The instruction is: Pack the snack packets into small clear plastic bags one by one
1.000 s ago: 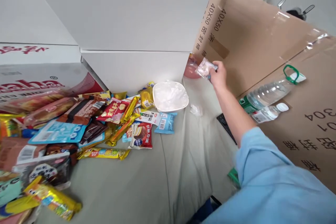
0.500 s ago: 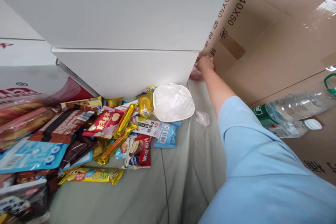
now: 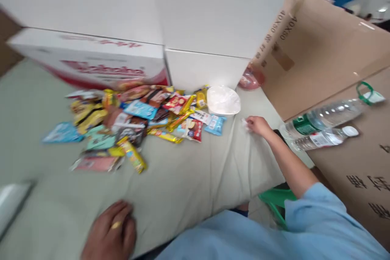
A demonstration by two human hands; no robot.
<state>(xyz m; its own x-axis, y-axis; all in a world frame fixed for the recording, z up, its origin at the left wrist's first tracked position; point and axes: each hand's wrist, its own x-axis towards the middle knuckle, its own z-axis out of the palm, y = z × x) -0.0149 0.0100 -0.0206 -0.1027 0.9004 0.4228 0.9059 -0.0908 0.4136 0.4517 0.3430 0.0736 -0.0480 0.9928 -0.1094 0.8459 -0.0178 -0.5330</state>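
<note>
Resting knuckles-up on the pale green cloth (image 3: 189,187), the left hand (image 3: 111,231) held nothing, its fingers loosely curled. Farther off, the right hand (image 3: 257,125) pinched a small crumpled clear wrapper (image 3: 244,122) against the cloth, near the white plastic bowl (image 3: 223,100).

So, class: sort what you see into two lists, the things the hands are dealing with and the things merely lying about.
In hand:
right hand on small clear wrapper
left hand flat on grey cloth

Lying about:
snack packets
white bowl
two water bottles
cardboard boxes
</note>
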